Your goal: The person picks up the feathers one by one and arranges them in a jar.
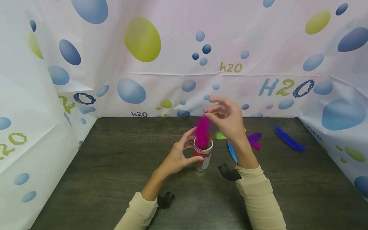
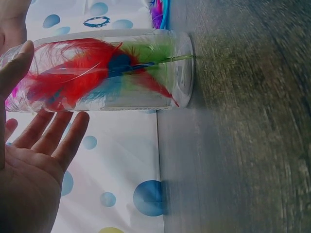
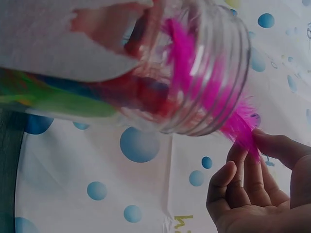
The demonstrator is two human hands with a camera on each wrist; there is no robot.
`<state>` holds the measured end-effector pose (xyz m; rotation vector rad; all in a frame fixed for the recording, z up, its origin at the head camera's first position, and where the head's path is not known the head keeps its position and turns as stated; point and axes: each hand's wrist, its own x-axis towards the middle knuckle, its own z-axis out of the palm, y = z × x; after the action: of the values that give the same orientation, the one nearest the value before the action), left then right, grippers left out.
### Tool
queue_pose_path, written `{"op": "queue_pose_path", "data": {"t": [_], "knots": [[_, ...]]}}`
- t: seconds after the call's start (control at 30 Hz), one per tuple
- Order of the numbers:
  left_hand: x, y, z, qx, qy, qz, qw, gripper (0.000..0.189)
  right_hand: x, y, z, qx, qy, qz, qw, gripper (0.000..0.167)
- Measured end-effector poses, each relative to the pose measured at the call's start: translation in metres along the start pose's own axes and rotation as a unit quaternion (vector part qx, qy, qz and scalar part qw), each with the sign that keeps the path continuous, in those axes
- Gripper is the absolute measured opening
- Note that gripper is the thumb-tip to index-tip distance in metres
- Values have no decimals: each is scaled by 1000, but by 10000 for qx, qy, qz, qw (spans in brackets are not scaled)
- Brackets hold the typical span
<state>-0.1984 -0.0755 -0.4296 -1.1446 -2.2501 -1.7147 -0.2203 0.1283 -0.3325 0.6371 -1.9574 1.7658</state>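
Magenta and wispy, a feather (image 1: 203, 132) hangs into the glass jar (image 1: 201, 167), its top pinched by the right hand (image 1: 227, 117), while the left hand (image 1: 179, 156) clasps the jar.

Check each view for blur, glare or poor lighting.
Head: mostly even light, the magenta feather looks blurred; left wrist: dim, the wood-grain tabletop smeared toward the right edge; right wrist: dim, pale glints on the ridged neck of the clear jar, its white label soft.
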Motion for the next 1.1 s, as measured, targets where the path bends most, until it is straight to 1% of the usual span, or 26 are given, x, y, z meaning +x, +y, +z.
{"op": "queue_pose_path", "data": {"t": [0.2,0.33,0.43,0.7,0.9,1.1], "knots": [[1,1,0,29,9,-106,9999,97,-10,-9,-6,-322,-412,301,9982,39],[2,1,0,29,5,-91,10000,95,-13,-11,-9,-707,-736,433,9938,39],[3,1,0,39,-3,-79,10000,93,-13,-10,-9,-842,-899,527,9910,37],[4,1,0,36,-14,-92,10000,92,-14,-10,-12,-793,-1223,793,9861,34],[4,1,0,21,-45,-144,9999,95,-14,-10,-17,-962,-1386,1005,9805,35],[3,1,-1,3,-47,-129,9999,95,-16,-13,-19,-1136,-1578,1053,9752,37]]}}
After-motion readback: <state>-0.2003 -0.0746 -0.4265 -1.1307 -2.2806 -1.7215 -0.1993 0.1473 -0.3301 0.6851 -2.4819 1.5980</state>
